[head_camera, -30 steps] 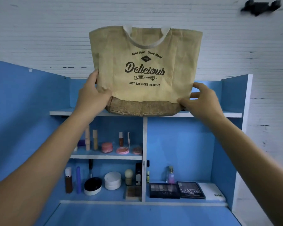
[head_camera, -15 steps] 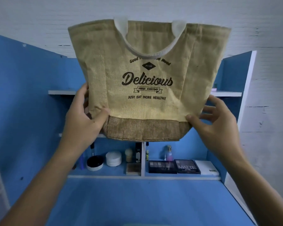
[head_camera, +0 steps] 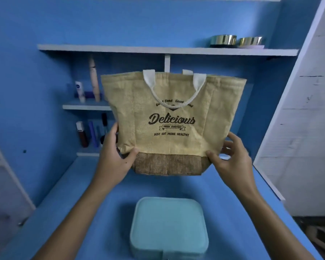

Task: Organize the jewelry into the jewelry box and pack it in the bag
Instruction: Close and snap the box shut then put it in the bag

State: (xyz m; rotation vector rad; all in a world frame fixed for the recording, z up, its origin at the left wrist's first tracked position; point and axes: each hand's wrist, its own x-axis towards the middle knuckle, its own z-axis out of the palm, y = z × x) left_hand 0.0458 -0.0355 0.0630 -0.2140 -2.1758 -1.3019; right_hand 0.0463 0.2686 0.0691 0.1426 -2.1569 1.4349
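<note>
Bag (head_camera: 169, 119) rough woven jute; box (head_camera: 168, 226) smooth, matt.

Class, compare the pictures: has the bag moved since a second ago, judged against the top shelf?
Yes. The bag sat with its base at the top shelf; now it hangs wholly below that shelf, just above the desk.

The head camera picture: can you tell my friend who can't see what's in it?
Two hands, left hand and right hand, hold a tan jute bag upright by its lower corners above a blue desk. A closed light-blue jewelry box lies nearer, below it.
</note>
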